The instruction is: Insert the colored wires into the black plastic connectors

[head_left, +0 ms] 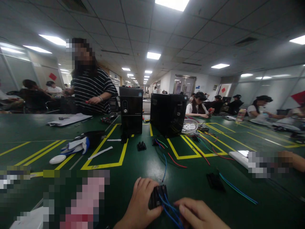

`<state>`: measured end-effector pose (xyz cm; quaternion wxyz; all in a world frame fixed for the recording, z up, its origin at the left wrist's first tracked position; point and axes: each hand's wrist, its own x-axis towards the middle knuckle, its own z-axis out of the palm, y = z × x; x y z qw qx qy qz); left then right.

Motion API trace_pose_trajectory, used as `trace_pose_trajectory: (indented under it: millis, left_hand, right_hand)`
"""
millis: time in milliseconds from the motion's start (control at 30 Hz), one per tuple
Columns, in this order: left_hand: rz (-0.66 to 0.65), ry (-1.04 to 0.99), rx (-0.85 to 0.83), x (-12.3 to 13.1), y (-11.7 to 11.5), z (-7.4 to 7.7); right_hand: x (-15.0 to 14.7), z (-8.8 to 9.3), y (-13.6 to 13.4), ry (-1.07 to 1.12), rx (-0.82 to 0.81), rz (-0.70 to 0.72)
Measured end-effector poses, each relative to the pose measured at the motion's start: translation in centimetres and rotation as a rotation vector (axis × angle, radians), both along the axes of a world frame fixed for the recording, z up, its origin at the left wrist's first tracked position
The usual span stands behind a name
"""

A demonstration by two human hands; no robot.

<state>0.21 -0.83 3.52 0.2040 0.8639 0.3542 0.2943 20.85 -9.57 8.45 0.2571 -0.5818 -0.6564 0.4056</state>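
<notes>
At the bottom middle, my left hand (140, 202) has its fingers curled around a small black connector block (157, 196). Blue wires (170, 210) run out of the block toward my right hand (196, 214), whose thumb and fingers pinch them just right of the block. Both hands rest low over the green table (133, 165). One blue wire (165, 167) trails away from the block across the table.
Two black computer cases (131, 109) (168, 113) stand ahead inside yellow floor-tape boxes. Loose red, blue and green wires (202, 152), small black parts (141, 146) (215, 182), a white fan (190, 126), gloves (76, 145) lie around. A person in a striped shirt (91, 90) stands at left; others sit farther back.
</notes>
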Motion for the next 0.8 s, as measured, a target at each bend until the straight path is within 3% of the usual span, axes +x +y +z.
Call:
trace_pose_trajectory:
  millis: [100, 233, 367, 600, 800]
  left_hand:
    - [0.029, 0.002, 0.016, 0.2, -0.1, 0.2]
    - [0.082, 0.003, 0.014, 0.1, 0.1, -0.2]
    - [0.107, 0.010, -0.030, 0.1, 0.3, -0.4]
    - [0.086, 0.034, -0.039, 0.2, 0.6, -1.0]
    - [0.070, 0.053, -0.021, -0.1, 0.8, -1.5]
  right_hand:
    - [-0.6, -0.6, 2.4, 0.160, -0.042, -0.038]
    - [-1.6, -2.1, 4.7, 0.286, -0.185, 0.014]
    - [-2.2, -3.1, 4.9, 0.306, -0.102, 0.046]
    - [-2.2, -3.9, 4.2, 0.046, 0.063, 0.047]
    - [-2.3, -3.2, 3.9, -0.163, 0.107, 0.050]
